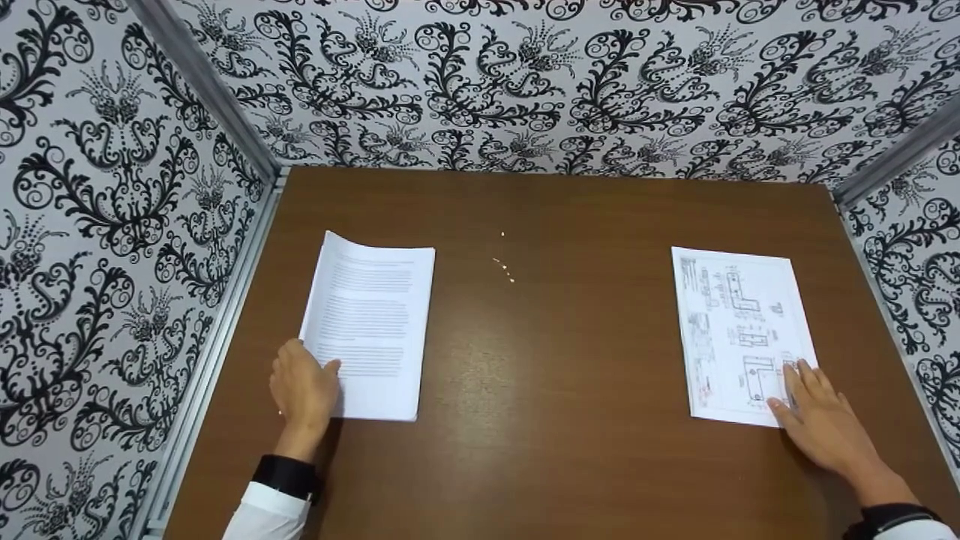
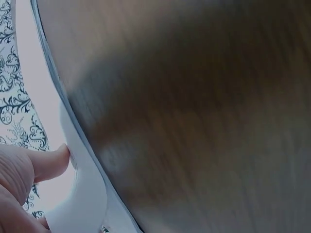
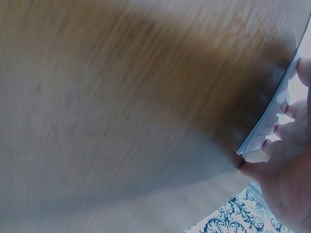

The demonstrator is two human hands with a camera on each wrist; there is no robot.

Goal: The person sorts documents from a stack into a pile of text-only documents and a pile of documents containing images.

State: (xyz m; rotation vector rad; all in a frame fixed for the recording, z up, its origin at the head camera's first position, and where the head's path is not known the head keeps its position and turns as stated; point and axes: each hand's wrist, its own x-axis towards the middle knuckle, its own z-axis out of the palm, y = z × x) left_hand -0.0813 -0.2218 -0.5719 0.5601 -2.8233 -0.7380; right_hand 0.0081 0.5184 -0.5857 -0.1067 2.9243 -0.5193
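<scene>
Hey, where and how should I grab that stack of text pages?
Best, I think, by the left long edge of the stack, coming from the left, thumb above and fingers beneath: that side curls upward, and the left hand grips it there. The right side looks flatter against the table.

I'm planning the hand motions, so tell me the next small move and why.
Probably have the left hand ease the left side of the text pages down: it holds them there, and that side curves upward, while the right hand rests on the drawing, which looks nearly flat.
</scene>
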